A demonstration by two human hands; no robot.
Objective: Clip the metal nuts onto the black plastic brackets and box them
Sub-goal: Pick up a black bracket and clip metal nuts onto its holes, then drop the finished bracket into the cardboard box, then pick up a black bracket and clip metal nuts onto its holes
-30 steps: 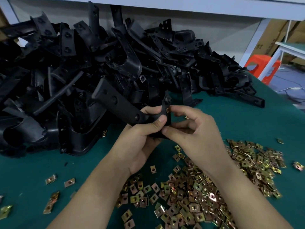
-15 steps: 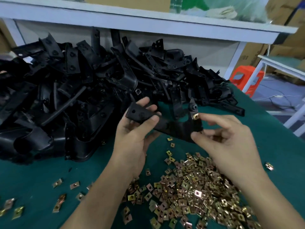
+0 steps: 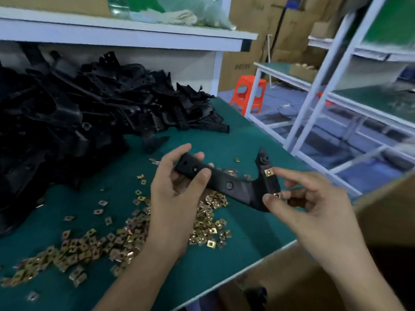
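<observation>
Head view, left hand: The left hand [image 3: 177, 194] grips the straight end of a long black plastic bracket [image 3: 229, 186], with the thumb on top and the fingers curled underneath.
Head view, right hand: The right hand [image 3: 310, 212] pinches the bracket's bent end between thumb and forefinger. Its other fingers are loosely curled.
Bracket: It is held in the air between the two hands, above the table, sloping down toward the right hand.
Clipped nuts: Two brass-coloured square metal nuts sit on the bent end, the upper nut [image 3: 268, 172] at the right forefinger tip and the lower nut [image 3: 277, 195] at the right thumb tip.
Loose nuts: A scattered heap of loose brass-coloured nuts [image 3: 125, 239] lies under and to the left of the left wrist.
Bracket pile: A big heap of black plastic brackets [image 3: 78, 122] lies beyond and to the left of the left hand.
Surface: A dark green table mat [image 3: 224, 142] covers the table, and its pale edge runs under the right forearm.
Box: A brown cardboard box [image 3: 386, 212] stands off the table edge, just right of the right hand.
Room: A white shelf [image 3: 134, 34] hangs beyond the pile. An orange plastic stool [image 3: 249, 93] stands on the floor beyond the right hand. White metal racks [image 3: 325, 97] are farther right, with stacked cardboard cartons [image 3: 280, 30] behind.
</observation>
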